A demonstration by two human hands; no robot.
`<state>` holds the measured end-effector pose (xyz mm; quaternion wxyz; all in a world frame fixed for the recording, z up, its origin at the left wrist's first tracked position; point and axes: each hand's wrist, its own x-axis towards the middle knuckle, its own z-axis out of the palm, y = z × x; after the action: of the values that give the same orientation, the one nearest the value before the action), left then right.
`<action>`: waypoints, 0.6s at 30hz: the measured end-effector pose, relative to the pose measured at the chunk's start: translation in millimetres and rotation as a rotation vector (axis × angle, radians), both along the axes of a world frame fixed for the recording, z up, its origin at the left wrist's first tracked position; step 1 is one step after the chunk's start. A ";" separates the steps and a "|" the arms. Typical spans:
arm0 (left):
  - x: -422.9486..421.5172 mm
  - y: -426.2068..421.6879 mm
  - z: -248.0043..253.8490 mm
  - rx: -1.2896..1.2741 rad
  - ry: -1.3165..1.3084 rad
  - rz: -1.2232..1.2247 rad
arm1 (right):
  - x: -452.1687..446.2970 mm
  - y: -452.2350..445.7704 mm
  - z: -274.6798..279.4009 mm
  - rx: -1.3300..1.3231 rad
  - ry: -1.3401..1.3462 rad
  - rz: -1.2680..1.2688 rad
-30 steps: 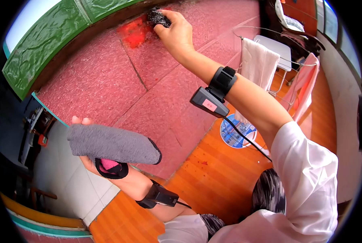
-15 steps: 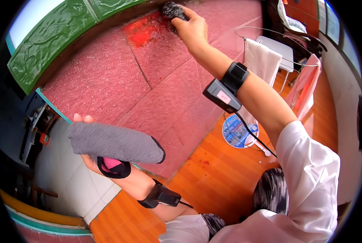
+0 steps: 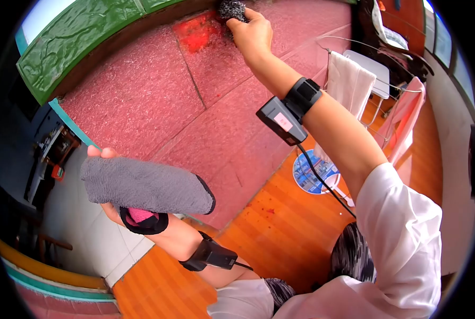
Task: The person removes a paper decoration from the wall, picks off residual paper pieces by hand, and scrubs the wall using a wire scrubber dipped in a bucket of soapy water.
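My right hand [image 3: 253, 34] grips a dark, speckled scrubber [image 3: 232, 10] against the pink stone wall [image 3: 136, 95], just below the green ledge [image 3: 78, 50]. A bright red wet patch [image 3: 196, 34] lies to the left of the scrubber. At lower left, my left hand [image 3: 109, 208] holds a folded grey cloth [image 3: 147, 183] with a black edge; a pink and black part [image 3: 143, 219] hangs under it. The cloth hides most of that hand, with two fingertips showing above. Both forearms wear black strapped devices.
A wire rack with a white towel [image 3: 350, 80] and a pink cloth [image 3: 405, 119] stands at right, by a white folding stool [image 3: 373, 72]. A round blue fan [image 3: 314, 173] lies on the orange wood floor [image 3: 259, 234], near small red spots. Dark furniture stands at upper right.
My right hand has moved right and slightly upward with the scrubber, which now reaches the top edge of view. The left hand still holds the grey cloth. The view has shifted slightly.
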<state>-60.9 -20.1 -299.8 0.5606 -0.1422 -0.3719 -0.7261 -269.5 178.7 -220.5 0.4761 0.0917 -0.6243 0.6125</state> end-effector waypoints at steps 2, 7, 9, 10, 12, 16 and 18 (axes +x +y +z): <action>4.4 -10.2 -5.5 -0.166 0.163 -0.399 | 19.7 -26.2 -7.1 0.047 0.158 -0.055; -2.2 17.0 5.1 0.032 -0.051 0.013 | 45.2 -27.0 -23.7 0.286 0.297 0.082; -4.4 17.9 5.4 -0.006 -0.054 0.049 | 33.3 -14.9 -12.6 0.173 0.279 0.057; -2.2 20.9 5.3 -0.027 -0.051 0.100 | 26.7 -11.5 -2.9 0.143 0.292 -0.039; 2.3 19.9 6.9 -0.049 -0.047 0.161 | 21.1 -21.2 -3.3 0.161 0.239 -0.038; 0.1 16.4 6.2 0.047 -0.053 0.023 | 45.3 -37.5 -23.5 0.298 0.374 0.054; -2.4 18.3 6.0 0.003 -0.075 0.047 | 48.0 -28.7 -25.6 0.355 0.367 0.097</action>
<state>-63.3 -1.8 -293.8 0.5632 -0.1052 -0.3949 -0.7182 -221.5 150.0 -246.1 0.5280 0.3133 -0.6199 0.4886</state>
